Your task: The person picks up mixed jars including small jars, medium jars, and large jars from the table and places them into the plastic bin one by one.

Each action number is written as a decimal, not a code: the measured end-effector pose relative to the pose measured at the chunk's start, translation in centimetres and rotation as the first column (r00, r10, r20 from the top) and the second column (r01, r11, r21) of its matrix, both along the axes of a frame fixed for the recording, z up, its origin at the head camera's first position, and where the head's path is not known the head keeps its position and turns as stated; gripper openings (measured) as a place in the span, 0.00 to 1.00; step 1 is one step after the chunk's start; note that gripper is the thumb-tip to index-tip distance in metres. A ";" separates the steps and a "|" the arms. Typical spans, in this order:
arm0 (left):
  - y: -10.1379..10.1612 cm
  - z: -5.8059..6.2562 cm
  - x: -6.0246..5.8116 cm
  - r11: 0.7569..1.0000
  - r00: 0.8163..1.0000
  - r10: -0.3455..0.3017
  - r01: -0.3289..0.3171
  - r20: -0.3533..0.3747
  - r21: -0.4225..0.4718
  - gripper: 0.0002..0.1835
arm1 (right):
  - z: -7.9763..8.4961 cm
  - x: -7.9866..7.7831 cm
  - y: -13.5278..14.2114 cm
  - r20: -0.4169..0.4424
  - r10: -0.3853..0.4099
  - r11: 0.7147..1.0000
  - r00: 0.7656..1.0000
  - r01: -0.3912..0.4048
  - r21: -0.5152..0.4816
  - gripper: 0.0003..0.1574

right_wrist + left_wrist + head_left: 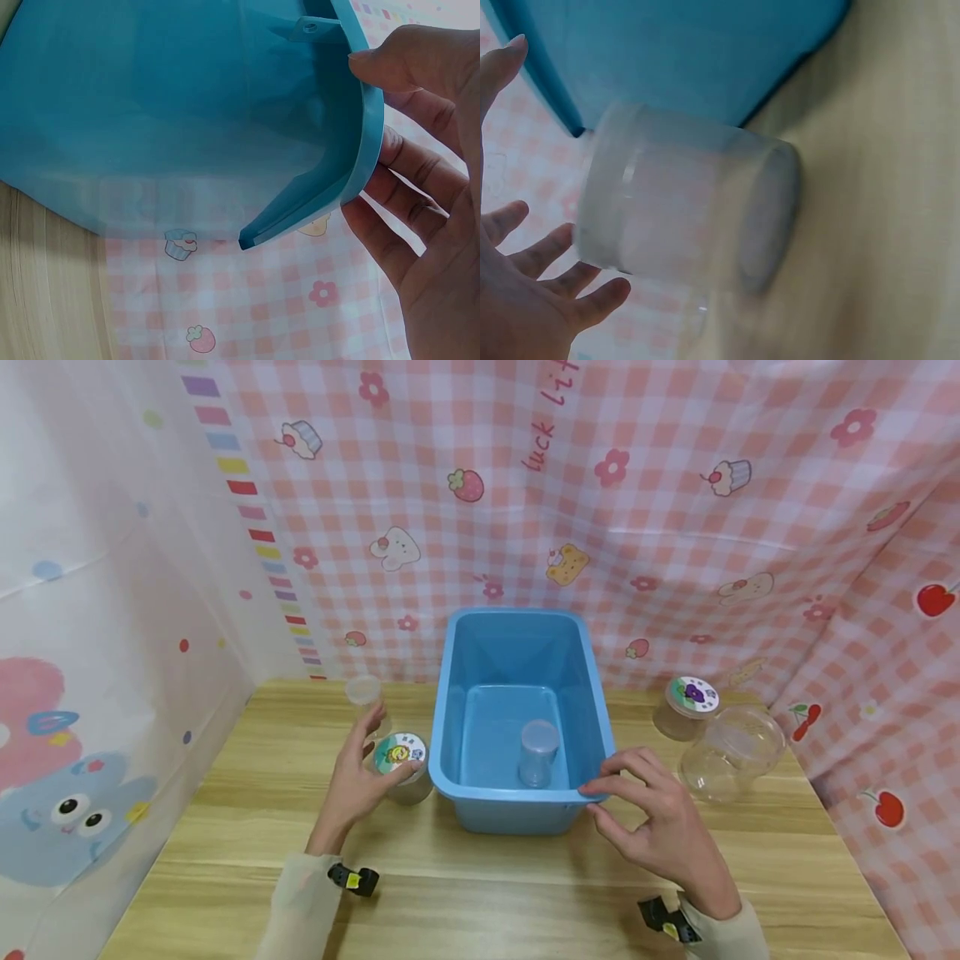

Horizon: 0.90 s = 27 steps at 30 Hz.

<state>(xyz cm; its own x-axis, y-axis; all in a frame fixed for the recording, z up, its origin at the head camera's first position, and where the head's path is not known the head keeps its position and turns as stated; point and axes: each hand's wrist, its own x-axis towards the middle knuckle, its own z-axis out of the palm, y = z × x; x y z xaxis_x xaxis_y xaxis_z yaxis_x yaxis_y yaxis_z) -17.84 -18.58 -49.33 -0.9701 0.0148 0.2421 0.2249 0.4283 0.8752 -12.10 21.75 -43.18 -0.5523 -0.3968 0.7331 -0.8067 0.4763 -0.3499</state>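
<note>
My left hand (352,789) reaches around a clear plastic jar (411,789) with a round picture label on its lid, left of the blue plastic bin (517,814). In the left wrist view its fingers (604,300) are spread beside the jar's lid end, the thumb apart from it. My right hand (660,822) pinches the bin's near right corner rim, thumb below and fingers on top; the right wrist view shows this grip on the rim (371,120). Inside the bin stands a small clear jar (537,764) with a frosted lid.
A slim clear container (364,690) with a whitish lid stands behind my left fingers. To the right are a jar with a purple-picture lid (692,696) and a larger clear round jar (723,768). A pink checked curtain (517,527) hangs behind the wooden table (480,902).
</note>
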 end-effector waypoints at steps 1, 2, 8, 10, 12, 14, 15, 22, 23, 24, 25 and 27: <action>0.0 -0.4 0.0 1.000 1.000 0.001 -0.001 0.002 0.000 0.56 | 0.0 0.0 0.0 -0.001 -0.001 1.000 1.000 0.001 0.000 0.06; -0.1 -0.7 0.1 1.000 1.000 0.003 -0.003 0.005 0.001 0.56 | 0.0 0.0 0.0 -0.001 -0.002 1.000 1.000 0.002 0.001 0.06; -0.1 -2.0 0.5 0.999 0.999 0.010 -0.012 0.049 0.035 0.58 | 0.1 0.1 0.0 0.003 -0.001 1.000 1.000 0.001 0.002 0.07; 0.0 -2.3 0.6 0.999 0.998 0.003 -0.006 0.060 0.043 0.60 | 0.1 0.1 -0.1 0.003 -0.004 1.000 1.000 0.004 0.001 0.09; 0.0 -2.6 0.7 0.999 0.997 -0.001 -0.002 0.078 0.046 0.61 | 0.1 0.1 -0.1 0.005 -0.009 1.000 1.000 0.009 0.003 0.10; 0.0 -2.9 0.8 0.999 0.994 0.002 -0.006 0.105 0.039 0.61 | 0.1 0.1 -0.1 0.006 -0.014 1.000 1.000 0.014 0.006 0.09; 0.0 -3.0 0.9 0.999 0.993 0.002 -0.006 0.119 0.036 0.62 | 0.1 0.1 -0.1 0.007 -0.014 1.000 1.000 0.014 0.007 0.07; 0.1 -3.6 1.2 0.999 0.976 0.013 -0.024 0.218 0.046 0.62 | 0.0 0.1 0.0 0.014 -0.007 1.000 1.000 0.007 0.008 0.11; 0.1 -3.7 1.2 0.999 0.974 0.018 -0.029 0.226 0.045 0.61 | 0.0 0.1 0.0 0.014 -0.007 1.000 1.000 0.007 0.007 0.11; 0.1 -3.9 1.2 0.998 0.972 0.025 -0.036 0.233 0.045 0.60 | 0.0 0.1 0.0 0.013 -0.006 1.000 1.000 0.006 0.006 0.09; 0.1 -4.0 1.2 0.998 0.971 0.031 -0.043 0.239 0.048 0.59 | 0.0 0.0 0.0 0.012 -0.006 1.000 1.000 0.006 0.005 0.08; 0.2 -4.3 1.2 0.998 0.970 0.045 -0.057 0.239 0.042 0.56 | 0.0 0.0 0.0 0.010 -0.009 1.000 1.000 0.009 0.004 0.06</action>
